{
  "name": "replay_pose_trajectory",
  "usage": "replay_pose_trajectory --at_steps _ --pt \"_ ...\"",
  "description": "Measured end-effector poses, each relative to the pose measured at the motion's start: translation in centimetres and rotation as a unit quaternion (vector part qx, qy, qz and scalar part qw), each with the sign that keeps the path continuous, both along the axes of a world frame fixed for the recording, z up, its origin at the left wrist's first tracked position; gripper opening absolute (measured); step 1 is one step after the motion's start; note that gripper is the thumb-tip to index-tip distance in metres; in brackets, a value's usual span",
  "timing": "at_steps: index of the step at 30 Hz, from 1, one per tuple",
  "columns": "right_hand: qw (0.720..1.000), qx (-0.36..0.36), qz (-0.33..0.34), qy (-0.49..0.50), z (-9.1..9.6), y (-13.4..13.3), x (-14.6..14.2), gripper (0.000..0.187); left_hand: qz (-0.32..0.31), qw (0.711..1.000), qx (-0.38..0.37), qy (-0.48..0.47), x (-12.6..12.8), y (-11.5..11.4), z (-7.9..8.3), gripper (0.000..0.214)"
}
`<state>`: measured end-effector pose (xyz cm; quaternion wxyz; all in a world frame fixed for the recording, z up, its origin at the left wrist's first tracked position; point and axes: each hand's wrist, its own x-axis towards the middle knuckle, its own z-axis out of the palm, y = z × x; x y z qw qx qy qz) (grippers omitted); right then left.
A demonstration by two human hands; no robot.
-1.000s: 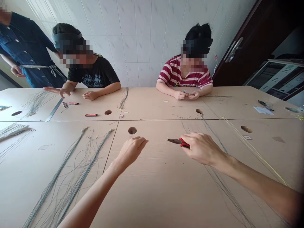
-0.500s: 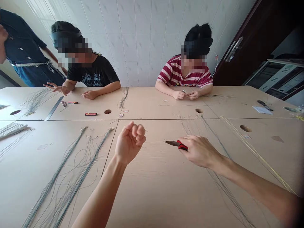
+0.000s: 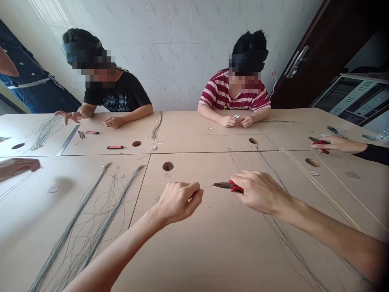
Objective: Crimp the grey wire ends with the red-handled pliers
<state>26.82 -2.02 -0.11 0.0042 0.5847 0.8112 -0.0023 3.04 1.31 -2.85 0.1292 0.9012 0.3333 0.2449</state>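
Over the middle of the table, my left hand [image 3: 181, 202] pinches a thin cord [image 3: 208, 187] between thumb and forefinger. The cord runs a short way right to the tips of the red-handled pliers [image 3: 224, 185]. My right hand [image 3: 261, 192] is wrapped around the pliers' handles, and the jaws point left. Whether the jaws are clamped on the cord is too small to tell. Beneath my right forearm lies a bundle of thin grey cords [image 3: 284, 235]. Left of my left hand are grey-green cord bundles [image 3: 112, 211] with small metal ends.
Two people [image 3: 118, 91] [image 3: 235, 91] sit across the wooden table [image 3: 194, 259]. From the right edge reaches another person's hand [image 3: 338, 144] with pliers; one more hand [image 3: 20, 167] is at the left. Yellow cords [image 3: 322, 188], red markers [image 3: 115, 147] and round holes [image 3: 167, 166] are around.
My left hand has turned over and moved right and down, now pinching the cord by the pliers. My right hand has barely moved. Other people's hands have come in at both edges.
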Motion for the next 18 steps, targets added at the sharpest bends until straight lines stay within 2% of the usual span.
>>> replay_pose_trajectory --at_steps 4,7,10,18 --pt "1.000 -0.003 0.021 -0.008 -0.2 0.0 -0.2 0.013 -0.049 0.988 0.145 0.002 -0.7 1.2 -1.1 0.037" --pt "0.999 -0.021 0.032 -0.009 -0.4 0.0 -0.3 0.012 -0.101 0.970 0.222 0.018 -1.2 1.9 -1.5 0.038" --pt "0.999 -0.030 0.040 -0.008 -0.6 0.0 -0.3 0.012 -0.126 0.959 0.254 0.025 -1.5 2.3 -1.5 0.038" --pt "0.998 -0.033 0.056 0.003 -1.1 0.3 -0.1 0.013 -0.131 0.952 0.274 0.036 -1.9 2.4 -1.4 0.039"
